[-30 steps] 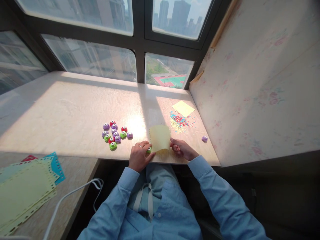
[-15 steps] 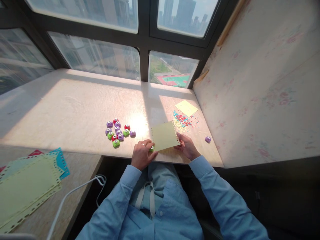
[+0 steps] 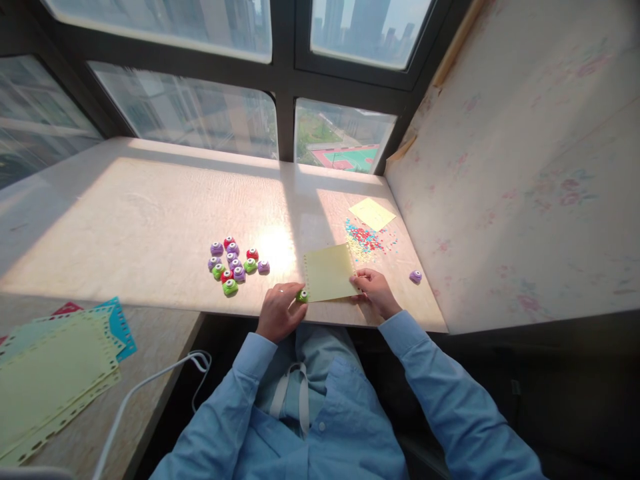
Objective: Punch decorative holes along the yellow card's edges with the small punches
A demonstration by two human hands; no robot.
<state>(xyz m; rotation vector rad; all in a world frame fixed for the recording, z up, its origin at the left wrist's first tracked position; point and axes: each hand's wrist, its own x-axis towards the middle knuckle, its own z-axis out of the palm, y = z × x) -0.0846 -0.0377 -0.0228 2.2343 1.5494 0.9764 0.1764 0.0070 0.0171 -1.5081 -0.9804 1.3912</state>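
Note:
A small green craft punch (image 3: 302, 296) is gripped between the thumb and fingers of my left hand (image 3: 281, 311), at the front edge of the sill. It sits against the lower left corner of a pale yellow sheet of paper (image 3: 330, 272). Small punched holes run along the sheet's left side. My right hand (image 3: 376, 293) pinches the sheet at its lower right, thumb on top. Left of my hands stands a group of purple, red and green craft punches (image 3: 233, 257). Beyond the sheet lie tiny red, blue and yellow paper bits (image 3: 367, 239).
A yellow card (image 3: 373, 214) lies behind the paper bits. One purple punch (image 3: 415, 276) stands near the wall on the right. Sheets with punched edges (image 3: 60, 367) are stacked at lower left, beside a white cable (image 3: 150, 380). Windows (image 3: 345, 137) border the sill at the back.
My left hand has shifted slightly left and the green punch shows more fully at the sheet's corner. The sheet has turned a little, and my right thumb now lies on top of it.

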